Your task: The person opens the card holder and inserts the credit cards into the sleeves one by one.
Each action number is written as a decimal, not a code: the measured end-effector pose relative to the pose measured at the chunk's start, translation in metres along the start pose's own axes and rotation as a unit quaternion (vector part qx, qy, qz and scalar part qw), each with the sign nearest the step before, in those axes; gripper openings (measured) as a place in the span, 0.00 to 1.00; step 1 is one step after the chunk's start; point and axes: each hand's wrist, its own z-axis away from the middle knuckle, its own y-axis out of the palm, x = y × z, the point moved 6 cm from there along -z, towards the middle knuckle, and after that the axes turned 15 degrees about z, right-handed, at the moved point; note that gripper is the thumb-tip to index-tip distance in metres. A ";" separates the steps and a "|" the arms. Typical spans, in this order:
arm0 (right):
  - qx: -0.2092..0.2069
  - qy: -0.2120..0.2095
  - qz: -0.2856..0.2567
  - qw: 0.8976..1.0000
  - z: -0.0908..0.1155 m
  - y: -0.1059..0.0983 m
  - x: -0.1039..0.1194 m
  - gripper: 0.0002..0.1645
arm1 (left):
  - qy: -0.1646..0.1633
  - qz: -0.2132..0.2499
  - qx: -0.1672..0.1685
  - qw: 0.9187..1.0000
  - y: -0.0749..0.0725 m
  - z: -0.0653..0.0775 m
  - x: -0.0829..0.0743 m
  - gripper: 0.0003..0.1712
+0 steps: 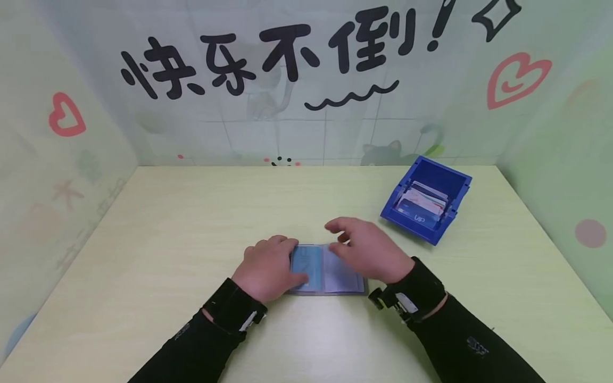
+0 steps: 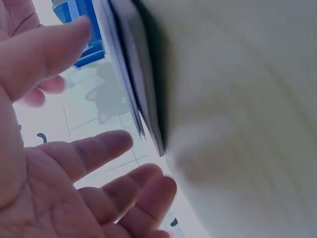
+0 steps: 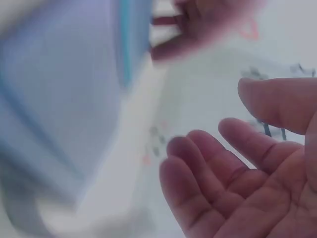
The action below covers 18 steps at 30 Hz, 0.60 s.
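An opened card holder (image 1: 313, 268) with clear sleeves lies flat on the table, its left leaf bluish and its right leaf pale violet. At its left edge is my left hand (image 1: 269, 268), thumb over the left leaf. In the left wrist view that hand's fingers (image 2: 106, 148) are spread beside the holder's layered edge (image 2: 133, 59), gripping nothing. Over the right leaf hovers my right hand (image 1: 371, 250), fingers loosely bent and holding nothing. The right wrist view shows its empty palm and fingers (image 3: 198, 173), with the holder (image 3: 69, 84) blurred beside them.
A blue plastic box (image 1: 442, 170) stands at the back right, beyond the right hand. Inside it lie several cards (image 1: 421, 202), the front one marked VIP. Printed panels (image 1: 306, 138) wall the pale wooden table (image 1: 191, 213) at the back and both sides.
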 end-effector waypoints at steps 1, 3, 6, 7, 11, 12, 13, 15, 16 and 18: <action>-0.013 0.010 0.004 1.000 0.000 -0.008 -0.006 0.25 | -0.002 0.004 -0.005 1.000 0.000 0.000 0.001 0.41; -0.037 0.029 0.007 0.999 0.001 -0.023 -0.020 0.25 | -0.005 0.015 -0.011 1.000 -0.001 0.001 0.002 0.41; -0.058 0.061 0.014 0.996 0.003 -0.041 -0.042 0.26 | -0.005 0.034 -0.015 0.999 -0.003 0.001 0.002 0.41; -0.063 0.073 0.018 0.995 0.003 -0.046 -0.050 0.27 | -0.004 0.040 -0.015 0.999 -0.003 0.001 0.002 0.42; -0.071 0.117 0.044 0.990 0.004 -0.062 -0.078 0.29 | -0.003 0.053 -0.015 0.998 -0.005 0.003 0.001 0.45; -0.073 0.124 0.053 0.988 0.004 -0.065 -0.083 0.29 | -0.002 0.053 -0.015 0.998 -0.006 0.003 0.001 0.46; -0.073 0.130 0.060 0.987 0.005 -0.068 -0.088 0.30 | -0.003 0.053 -0.015 0.998 -0.006 0.003 0.001 0.47; -0.072 0.137 0.072 0.985 0.005 -0.072 -0.097 0.30 | -0.004 0.050 -0.015 0.999 -0.006 0.003 0.000 0.48; -0.071 0.139 0.078 0.985 0.005 -0.074 -0.101 0.31 | -0.004 0.048 -0.014 0.999 -0.006 0.003 0.000 0.49; -0.070 0.140 0.090 0.983 0.005 -0.076 -0.109 0.32 | -0.006 0.046 -0.015 0.999 -0.006 0.003 0.000 0.49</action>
